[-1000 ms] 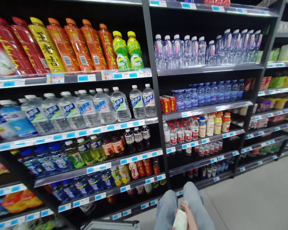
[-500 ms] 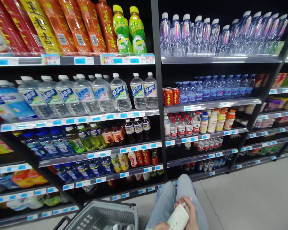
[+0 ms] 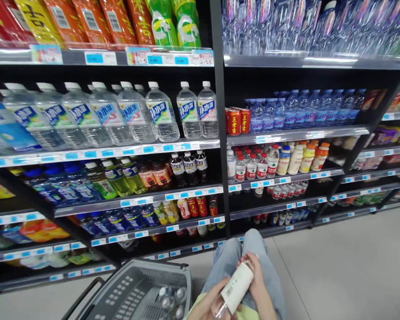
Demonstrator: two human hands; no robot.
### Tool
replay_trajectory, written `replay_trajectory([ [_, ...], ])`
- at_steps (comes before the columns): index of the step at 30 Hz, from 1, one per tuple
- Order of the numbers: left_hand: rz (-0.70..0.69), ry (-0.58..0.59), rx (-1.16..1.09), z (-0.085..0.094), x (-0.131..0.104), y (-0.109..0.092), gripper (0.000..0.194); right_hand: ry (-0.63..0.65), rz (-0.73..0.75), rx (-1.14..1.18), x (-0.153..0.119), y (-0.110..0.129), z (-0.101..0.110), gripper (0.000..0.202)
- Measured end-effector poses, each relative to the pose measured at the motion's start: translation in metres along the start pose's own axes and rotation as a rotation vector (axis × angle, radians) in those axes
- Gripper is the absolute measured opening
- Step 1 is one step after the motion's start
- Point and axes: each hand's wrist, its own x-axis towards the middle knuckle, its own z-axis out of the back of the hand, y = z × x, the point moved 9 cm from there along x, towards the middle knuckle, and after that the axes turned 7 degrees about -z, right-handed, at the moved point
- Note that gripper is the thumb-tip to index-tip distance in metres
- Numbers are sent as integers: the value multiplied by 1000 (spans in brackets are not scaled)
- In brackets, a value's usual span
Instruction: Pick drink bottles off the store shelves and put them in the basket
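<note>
A clear bottle with a pale, whitish label (image 3: 237, 286) lies tilted over my lap, a small barcode showing on the label. Around its upper end, by the neck, my right hand (image 3: 255, 271) is closed. My left hand (image 3: 210, 298) grips the lower end, its fingers partly hidden under the bottle. Below both hands are my legs in light blue jeans (image 3: 228, 262). To the left on the floor stands a grey shopping basket (image 3: 120, 284) with several clear bottles (image 3: 173, 302) in it.
Black shelving in front holds several rows of drinks. Large water bottles (image 3: 161, 111) stand on the left, small blue-tinted bottles (image 3: 296, 109) and red cans (image 3: 235, 121) on the right. A dark upright post (image 3: 219, 111) divides the bays. Grey tiled floor (image 3: 336, 258) extends right.
The view has tipped downward, so the shelves sit higher and more of the basket shows. The bottle has turned, bringing its barcode into sight, and my left hand now shows more fully on it.
</note>
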Motion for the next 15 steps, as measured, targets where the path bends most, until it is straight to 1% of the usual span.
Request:
replay_trajectory([
  [1, -10, 25, -3, -1, 1, -1, 73, -4, 3, -10, 0, 0, 1, 45],
  [4, -106, 92, 9, 1, -1, -7, 77, -34, 14, -58, -2, 0, 4, 43],
  [7, -105, 142, 63, 2, -7, -7, 101, -56, 27, -110, -5, 1, 8, 44],
  [9, -98, 146, 83, 0, -9, -7, 110, -57, 39, -121, -6, 2, 8, 45],
  [11, -123, 120, 113, 0, -10, -11, 110, -62, 50, -98, -7, 4, 8, 45],
  [12, -145, 97, 146, 1, -11, -15, 105, -61, 56, -81, -8, 4, 8, 44],
  [15, -267, 4, 356, 9, -20, -29, 89, -47, 73, -50, -9, 6, 4, 44],
])
